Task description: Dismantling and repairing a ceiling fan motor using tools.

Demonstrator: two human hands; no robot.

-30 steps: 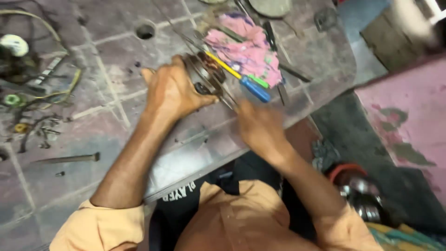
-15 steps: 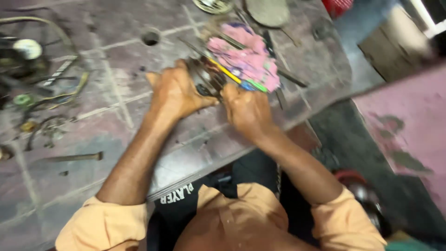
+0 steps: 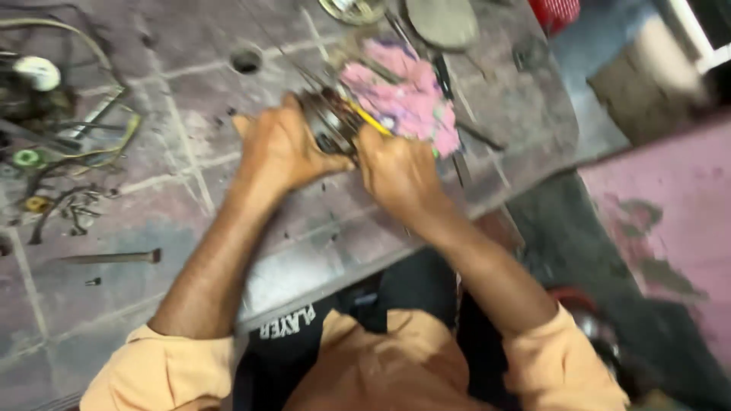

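A round metal motor part with copper windings (image 3: 329, 120) sits on the tiled workbench (image 3: 183, 190). My left hand (image 3: 282, 148) grips its left side. My right hand (image 3: 397, 169) presses against its right side, closed around a yellow-handled tool (image 3: 367, 120) whose tip is hidden by the part. A crumpled pink cloth (image 3: 407, 103) lies just behind the part. The picture is blurred, so fine detail is lost.
Wires, a white round piece (image 3: 36, 72) and small loose parts lie at the bench's left. A long metal punch (image 3: 114, 257) rests nearer me on the left. A hole (image 3: 245, 59) opens in the bench. Round metal discs (image 3: 442, 19) lie at the back.
My right hand has moved up from the bench's front edge to the motor part and closed on the yellow-handled tool. The left hand has stayed on the part.
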